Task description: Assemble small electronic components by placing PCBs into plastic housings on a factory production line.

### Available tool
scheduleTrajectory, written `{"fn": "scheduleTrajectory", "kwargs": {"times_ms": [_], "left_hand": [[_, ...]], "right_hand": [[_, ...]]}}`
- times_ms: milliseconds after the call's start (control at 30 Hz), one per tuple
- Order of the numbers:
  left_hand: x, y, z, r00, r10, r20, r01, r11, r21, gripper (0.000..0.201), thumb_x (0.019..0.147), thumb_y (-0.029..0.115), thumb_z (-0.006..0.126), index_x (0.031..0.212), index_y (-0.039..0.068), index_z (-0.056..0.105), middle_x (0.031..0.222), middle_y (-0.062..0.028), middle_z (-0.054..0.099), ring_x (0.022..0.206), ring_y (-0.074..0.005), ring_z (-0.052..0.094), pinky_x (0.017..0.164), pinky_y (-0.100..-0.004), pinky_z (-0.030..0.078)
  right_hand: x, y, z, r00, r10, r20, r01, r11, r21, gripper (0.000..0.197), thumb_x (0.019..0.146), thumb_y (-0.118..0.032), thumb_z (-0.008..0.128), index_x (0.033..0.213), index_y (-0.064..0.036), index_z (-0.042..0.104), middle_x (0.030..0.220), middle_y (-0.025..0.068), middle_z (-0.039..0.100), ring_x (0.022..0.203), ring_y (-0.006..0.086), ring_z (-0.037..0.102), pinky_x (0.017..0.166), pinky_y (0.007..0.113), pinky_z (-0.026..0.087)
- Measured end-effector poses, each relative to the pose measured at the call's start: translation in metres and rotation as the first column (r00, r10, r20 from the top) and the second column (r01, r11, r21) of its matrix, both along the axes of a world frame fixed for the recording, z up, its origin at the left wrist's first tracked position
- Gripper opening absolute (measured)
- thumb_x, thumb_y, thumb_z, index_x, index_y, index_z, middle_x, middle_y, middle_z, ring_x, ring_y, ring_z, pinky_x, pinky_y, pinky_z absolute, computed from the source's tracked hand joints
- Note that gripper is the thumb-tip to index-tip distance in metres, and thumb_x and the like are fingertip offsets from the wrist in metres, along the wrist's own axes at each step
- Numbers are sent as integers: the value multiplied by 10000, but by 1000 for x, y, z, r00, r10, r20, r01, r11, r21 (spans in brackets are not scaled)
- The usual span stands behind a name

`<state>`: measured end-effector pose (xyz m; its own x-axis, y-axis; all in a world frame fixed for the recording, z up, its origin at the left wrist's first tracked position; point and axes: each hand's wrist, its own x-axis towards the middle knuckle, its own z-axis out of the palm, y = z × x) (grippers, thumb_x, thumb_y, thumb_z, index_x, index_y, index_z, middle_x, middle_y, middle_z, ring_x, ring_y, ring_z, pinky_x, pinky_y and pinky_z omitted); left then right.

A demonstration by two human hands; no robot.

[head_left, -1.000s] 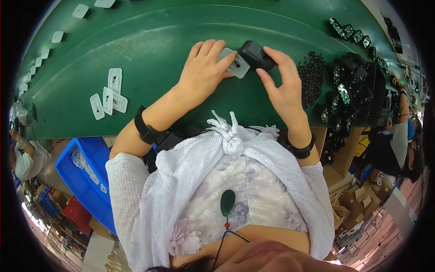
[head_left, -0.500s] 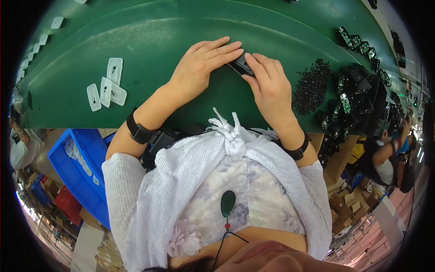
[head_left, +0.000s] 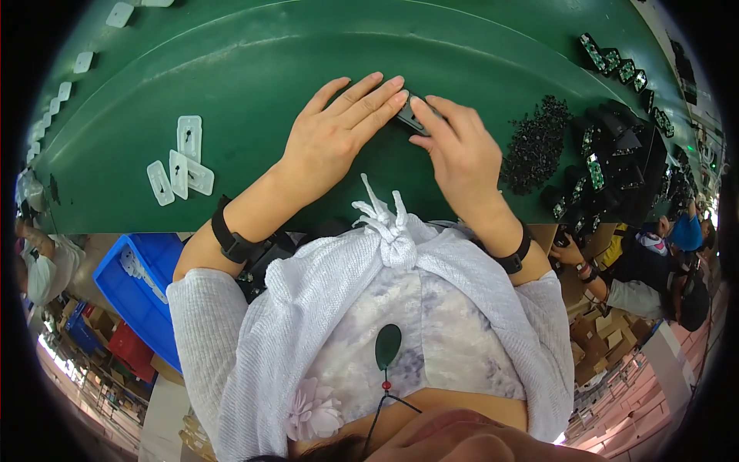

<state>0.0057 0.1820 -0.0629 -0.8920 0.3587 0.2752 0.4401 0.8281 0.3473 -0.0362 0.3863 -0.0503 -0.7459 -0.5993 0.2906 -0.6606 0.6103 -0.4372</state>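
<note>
A small black plastic housing (head_left: 414,120) lies on the green table between my hands, partly covered by fingers. My left hand (head_left: 336,127) is stretched flat with fingers spread, its fingertips touching the housing's left end; the thumb does not show. From the other side, my right hand (head_left: 464,146) pinches the housing, thumb near and fingers bent over its upper face. Right of that hand lies a heap of small black parts (head_left: 536,145). Several translucent white trays (head_left: 189,137), some with a small dark piece inside, lie left of my left forearm.
Black housings with green circuit boards (head_left: 596,171) crowd the table's right side, with more (head_left: 604,58) at the far right. White pieces (head_left: 83,62) line the far left. A blue bin (head_left: 142,296) stands below the left table edge. A co-worker's hand (head_left: 568,252) reaches near cartons at right.
My left fingers have spread wider, and my right hand has shifted slightly over the housing. The whole view has moved a little. At right, the co-worker's hand has come toward the table edge.
</note>
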Motion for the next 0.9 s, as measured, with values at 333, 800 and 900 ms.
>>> {"fn": "scheduleTrajectory", "kwargs": {"times_ms": [333, 800, 900], "left_hand": [[-14, 30, 1, 771, -83, 631, -527, 473, 706, 358, 936, 173, 606, 1212, -52, 572, 1029, -115, 691, 806, -170, 651, 735, -272, 511], [4, 16, -2, 841, -100, 531, -419, 500, 758, 285, 915, 94, 616, 1193, 30, 608, 1080, -83, 646, 888, -147, 633, 770, -252, 509], [18, 2, -1, 866, 10, 500, -440, 488, 754, 250, 896, 56, 626, 1144, 28, 634, 1071, -83, 631, 864, -142, 634, 726, -243, 506]], "right_hand": [[-34, 15, 5, 681, 317, 660, 264, 735, -625, 508, 856, -46, 693, 1330, -26, 511, 1183, 89, 596, 1052, 156, 574, 923, 290, 461], [-216, 61, 22, 902, 0, 431, 156, 933, -324, 294, 803, -53, 713, 1075, -1, 615, 924, 51, 647, 865, 141, 606, 761, 279, 506], [-265, 78, 1, 808, 47, 587, 71, 982, -175, 422, 857, -172, 705, 1263, -115, 604, 1161, 43, 632, 1049, 148, 562, 939, 272, 422]]}}
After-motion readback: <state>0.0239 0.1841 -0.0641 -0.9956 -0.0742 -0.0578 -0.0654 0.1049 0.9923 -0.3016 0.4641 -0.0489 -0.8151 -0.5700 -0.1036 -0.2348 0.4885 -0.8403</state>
